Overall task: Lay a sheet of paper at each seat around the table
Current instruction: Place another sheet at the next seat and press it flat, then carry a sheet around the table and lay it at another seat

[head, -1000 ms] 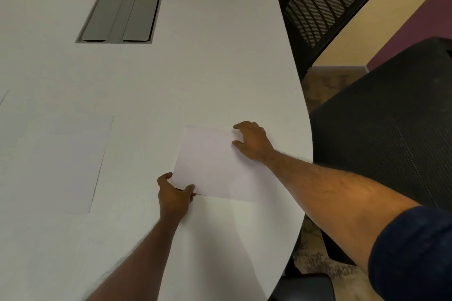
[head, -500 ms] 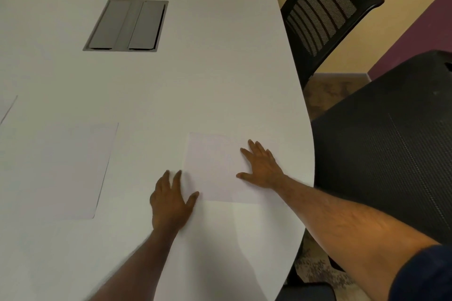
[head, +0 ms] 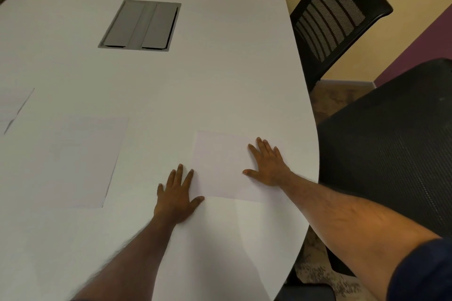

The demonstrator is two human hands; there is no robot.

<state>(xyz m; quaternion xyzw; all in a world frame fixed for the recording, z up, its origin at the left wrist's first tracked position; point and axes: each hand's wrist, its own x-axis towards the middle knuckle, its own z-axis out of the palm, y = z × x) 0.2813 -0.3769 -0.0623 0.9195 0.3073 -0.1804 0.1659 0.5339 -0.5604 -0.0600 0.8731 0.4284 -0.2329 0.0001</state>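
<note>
A white sheet of paper (head: 220, 164) lies flat on the white table (head: 220, 80), close to its right edge. My right hand (head: 267, 164) rests palm down on the sheet's right side, fingers spread. My left hand (head: 177, 193) lies flat at the sheet's lower left corner, with the thumb and fingertips touching its edge. Another sheet (head: 80, 161) lies flat further left. The corner of a third sheet (head: 12, 107) shows at the left border.
A grey cable hatch (head: 140, 25) is set into the table's middle. A black mesh-backed chair (head: 335, 14) stands at the far right corner. A second black chair (head: 391, 149) stands beside the table's right edge, next to the sheet.
Both hands let go of the sheet's edges and now lie flat with fingers spread. The sheet went from slightly lifted and tilted to flat on the table.
</note>
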